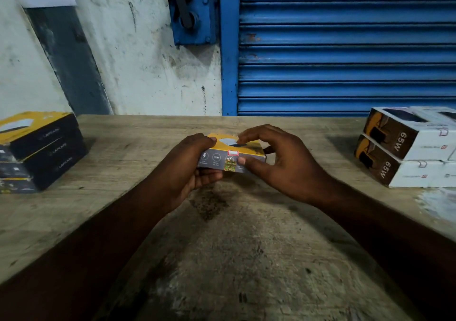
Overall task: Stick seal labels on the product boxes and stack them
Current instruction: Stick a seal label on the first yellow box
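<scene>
A yellow and grey product box [249, 152] is held just above the middle of the wooden table [222, 234]. My left hand [190, 165] grips its left end, fingers curled under and over it. My right hand [276, 157] pinches its right part, thumb on the near grey side and fingers on the yellow top. A small white seal label with a red border [233, 152] sits over the box's near top edge, just left of my right thumb.
A stack of three yellow and black boxes [37, 150] stands at the table's left edge. A stack of white and brown boxes marked 65W [404, 148] stands at the right. A stained wall and a blue roller shutter [345, 49] rise behind the table.
</scene>
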Available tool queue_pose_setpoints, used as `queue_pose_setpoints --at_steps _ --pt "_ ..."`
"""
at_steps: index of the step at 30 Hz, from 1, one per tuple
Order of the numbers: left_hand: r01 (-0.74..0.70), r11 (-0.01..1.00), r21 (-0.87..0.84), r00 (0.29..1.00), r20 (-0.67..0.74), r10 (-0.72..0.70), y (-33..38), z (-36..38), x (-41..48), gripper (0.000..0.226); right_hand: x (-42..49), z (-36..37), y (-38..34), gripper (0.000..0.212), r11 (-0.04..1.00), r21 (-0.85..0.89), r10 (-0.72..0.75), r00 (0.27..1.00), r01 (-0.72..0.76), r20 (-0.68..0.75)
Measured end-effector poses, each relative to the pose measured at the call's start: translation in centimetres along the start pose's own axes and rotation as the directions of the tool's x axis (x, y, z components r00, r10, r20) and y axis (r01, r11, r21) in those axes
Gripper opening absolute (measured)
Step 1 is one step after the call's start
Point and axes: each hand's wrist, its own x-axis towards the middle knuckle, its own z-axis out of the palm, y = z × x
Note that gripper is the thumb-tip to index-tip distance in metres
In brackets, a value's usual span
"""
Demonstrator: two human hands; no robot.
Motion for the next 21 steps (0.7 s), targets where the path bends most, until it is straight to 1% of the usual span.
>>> queue_pose_setpoints --at_steps 2,6,8,12,16,18,21 --pt "0.000 1.000 -0.003 1.000 -0.007 0.000 -0.04 0.00 0.02 0.018 -0.01 0.02 0.09 0.028 0.999 -0.018 -0.042 0.999 0.042 -0.014" --pt "-0.012 1.000 -0.012 0.999 -0.035 0.011 0.00 0.09 0.05 0.010 -0.04 0.04 0.09 0.019 0.987 -0.073 -0.145 0.988 0.141 -0.053" --pt "-0.007 1.000 -0.019 0.999 -0.034 0.006 -0.03 0.17 -0.01 0.009 -0.05 -0.04 -0.04 0.017 0.978 -0.103 -0.186 0.981 0.179 -0.058" --pt "-0.005 1.000 -0.016 0.999 -0.039 0.005 -0.23 0.30 -0.06 0.019 -0.09 -0.25 -0.10 0.019 0.954 -0.183 -0.252 0.967 0.240 -0.048" --pt "0.009 1.000 -0.024 0.999 -0.035 -0.009 -0.28 0.34 -0.05 0.013 -0.05 -0.43 0.00 0.019 0.889 -0.314 -0.356 0.934 0.334 -0.015" --pt "0.018 0.999 -0.028 0.999 -0.030 -0.019 -0.26 0.33 -0.03 0.016 0.01 -0.46 0.01 0.018 0.846 -0.379 -0.405 0.914 0.375 0.003" --pt "0.035 0.999 -0.040 0.999 -0.031 -0.036 -0.15 0.28 -0.01 0.021 0.13 -0.35 -0.09 0.020 0.818 -0.426 -0.417 0.909 0.386 0.024"
